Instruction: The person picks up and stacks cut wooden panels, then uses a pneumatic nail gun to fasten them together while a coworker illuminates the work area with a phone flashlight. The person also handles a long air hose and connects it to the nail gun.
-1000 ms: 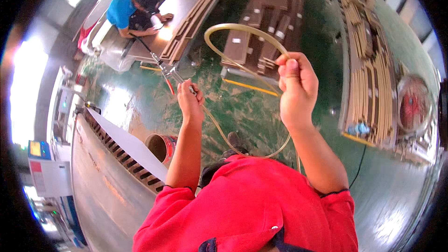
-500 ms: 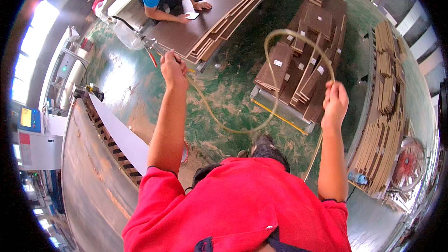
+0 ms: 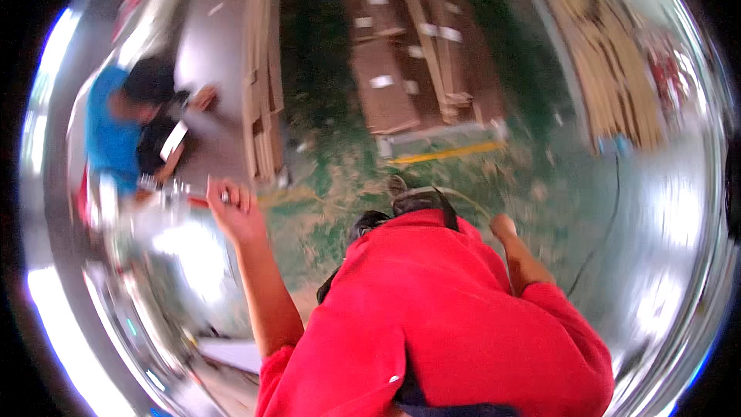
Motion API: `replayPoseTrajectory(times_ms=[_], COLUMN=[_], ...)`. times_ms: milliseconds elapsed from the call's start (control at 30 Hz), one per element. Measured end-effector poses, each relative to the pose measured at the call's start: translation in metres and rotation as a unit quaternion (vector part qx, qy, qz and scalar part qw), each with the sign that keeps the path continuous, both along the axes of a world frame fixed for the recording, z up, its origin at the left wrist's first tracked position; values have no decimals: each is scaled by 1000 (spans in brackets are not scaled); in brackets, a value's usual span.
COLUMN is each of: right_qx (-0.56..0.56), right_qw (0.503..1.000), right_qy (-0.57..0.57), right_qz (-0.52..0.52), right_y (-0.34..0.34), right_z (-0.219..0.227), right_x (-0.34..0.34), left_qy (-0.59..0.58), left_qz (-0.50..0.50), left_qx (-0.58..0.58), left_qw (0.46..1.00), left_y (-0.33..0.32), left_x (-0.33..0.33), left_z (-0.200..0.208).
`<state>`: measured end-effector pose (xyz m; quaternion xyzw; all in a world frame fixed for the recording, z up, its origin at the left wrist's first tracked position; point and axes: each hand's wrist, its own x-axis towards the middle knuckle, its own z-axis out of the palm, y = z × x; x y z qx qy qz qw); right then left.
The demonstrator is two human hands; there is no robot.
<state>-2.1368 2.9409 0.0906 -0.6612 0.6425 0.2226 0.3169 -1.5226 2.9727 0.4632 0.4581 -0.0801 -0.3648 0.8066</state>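
Note:
My left hand [image 3: 231,205] is closed around a gun-like metal tool [image 3: 174,185] with a red part, held out to the left near the co-worker; motion blurs its details. A pale yellowish hose [image 3: 461,198] arcs low past my feet toward my right hand [image 3: 503,226]. That hand is down by my right side, its fingers curled, and the hose runs up to it.
A co-worker in a blue shirt [image 3: 116,120] bends over large brown boards [image 3: 224,38] at left, holding a white object. Ahead, a pallet with a yellow edge [image 3: 448,154] bears labelled brown boards [image 3: 386,81]. Stacked strips [image 3: 602,54] stand at right; a dark cable [image 3: 614,224] crosses the green floor.
My view has swung to the right. My right hand has dropped from its raised position to my side, and the hose's high loop has sunk low. The left hand keeps the tool.

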Motion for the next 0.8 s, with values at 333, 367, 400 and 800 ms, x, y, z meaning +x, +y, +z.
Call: replayPoseTrajectory(times_ms=[333,367,400,800], right_qx=[-216,-229,-222,-290], right_qw=[793,785,763,473], right_qy=[-179,-158,-148,-148], right_qz=[-541,-553,-589,-819], right_y=[95,128,160,290], right_z=[152,145,142,161], right_x=[103,99,102,155], left_qy=[-49,-51,-60,-145], left_qz=[-484,-523,-548,-791], left_qx=[183,195,205,172], left_qw=[854,828,809,569], left_y=[-148,-150,-151,-130], left_x=[-148,-177,-202,-461], left_z=[-90,-101,-108,-157])
